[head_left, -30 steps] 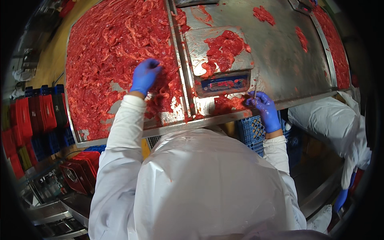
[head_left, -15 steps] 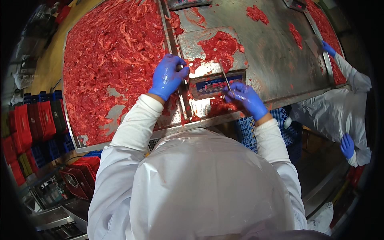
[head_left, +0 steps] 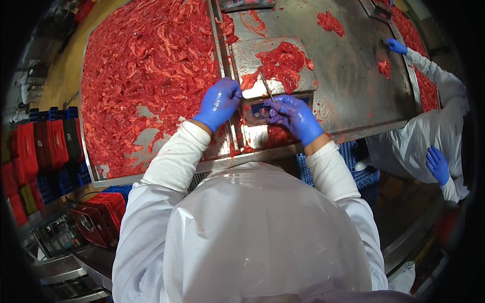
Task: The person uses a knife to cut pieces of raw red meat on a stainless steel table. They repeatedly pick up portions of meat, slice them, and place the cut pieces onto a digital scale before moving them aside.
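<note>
My left hand [head_left: 220, 104], in a blue glove, is closed at the left edge of a bench scale [head_left: 255, 46]. Its fingertips curl out of sight, so what they pinch, if anything, is hidden. Pinched in my gloved right hand [head_left: 297, 117] is a slim knife [head_left: 266, 87]. The blade points up and left over the scale's metal plate, and the grip is hidden in my fingers. Red raw meat [head_left: 285, 64] lies on the plate, just beyond the blade tip. My right fingers partly cover the scale's display [head_left: 257, 112].
A tray of raw meat trimmings [head_left: 146, 76] fills the left, bounded by a metal divider [head_left: 221, 45]. Loose scraps [head_left: 331, 23] lie on the steel table [head_left: 348, 65]. At right stands a co-worker with blue gloves [head_left: 437, 165]. Red crates [head_left: 43, 144] are stacked at left.
My right hand has moved left and slightly up with the knife, its blade now nearer my left hand. My left hand has shifted slightly right and down. The co-worker's far hand has moved left and away.
</note>
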`<state>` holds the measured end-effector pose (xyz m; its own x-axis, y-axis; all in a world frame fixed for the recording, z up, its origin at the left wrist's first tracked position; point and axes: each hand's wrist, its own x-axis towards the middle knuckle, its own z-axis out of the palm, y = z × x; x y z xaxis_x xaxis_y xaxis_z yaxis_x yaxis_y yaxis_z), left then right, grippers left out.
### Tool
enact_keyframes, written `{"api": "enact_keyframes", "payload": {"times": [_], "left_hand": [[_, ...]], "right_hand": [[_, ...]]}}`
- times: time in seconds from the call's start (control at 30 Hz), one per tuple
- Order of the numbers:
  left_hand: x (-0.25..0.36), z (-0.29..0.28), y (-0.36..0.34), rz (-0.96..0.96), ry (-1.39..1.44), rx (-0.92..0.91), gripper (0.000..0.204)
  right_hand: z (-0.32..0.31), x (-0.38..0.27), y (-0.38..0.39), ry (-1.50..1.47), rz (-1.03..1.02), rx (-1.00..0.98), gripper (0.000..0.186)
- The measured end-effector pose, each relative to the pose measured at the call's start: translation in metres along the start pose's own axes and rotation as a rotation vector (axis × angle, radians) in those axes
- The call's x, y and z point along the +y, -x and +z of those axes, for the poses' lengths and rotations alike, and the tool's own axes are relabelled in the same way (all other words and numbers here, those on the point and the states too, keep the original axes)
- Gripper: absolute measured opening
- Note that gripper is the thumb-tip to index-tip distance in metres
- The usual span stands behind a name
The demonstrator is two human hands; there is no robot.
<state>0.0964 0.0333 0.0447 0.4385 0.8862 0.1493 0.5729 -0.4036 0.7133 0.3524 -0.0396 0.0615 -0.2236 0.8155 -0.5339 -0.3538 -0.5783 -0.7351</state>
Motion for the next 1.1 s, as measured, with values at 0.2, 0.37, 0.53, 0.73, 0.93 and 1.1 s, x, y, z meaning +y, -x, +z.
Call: {"api": "enact_keyframes", "payload": {"times": [0.2,0.37,0.53,0.73,0.93,1.1], "left_hand": [[0.022,-0.003,-0.01,-0.031,0.098,0.259,0.01],[0.011,0.007,-0.019,0.035,-0.05,-0.019,0.01],[-0.085,-0.059,0.022,-0.208,-0.369,0.175,0.023],[-0.201,-0.096,0.071,-0.7,-0.369,0.306,0.038],[-0.009,0.01,-0.095,-0.045,-0.331,0.119,0.073],[0.058,0.009,-0.091,-0.122,0.839,-0.413,0.077]], "right_hand": [[0.019,-0.003,0.002,-0.11,0.083,-0.159,0.026],[0.015,-0.016,-0.022,-0.135,-0.041,-0.001,0.026],[-0.014,-0.014,0.044,0.258,-0.224,-0.124,0.028],[-0.121,-0.029,0.085,0.341,-0.035,0.169,0.022],[-0.056,-0.09,0.003,0.859,-0.203,-0.123,0.016],[-0.028,-0.072,-0.041,0.376,-0.318,0.039,0.021]]}}
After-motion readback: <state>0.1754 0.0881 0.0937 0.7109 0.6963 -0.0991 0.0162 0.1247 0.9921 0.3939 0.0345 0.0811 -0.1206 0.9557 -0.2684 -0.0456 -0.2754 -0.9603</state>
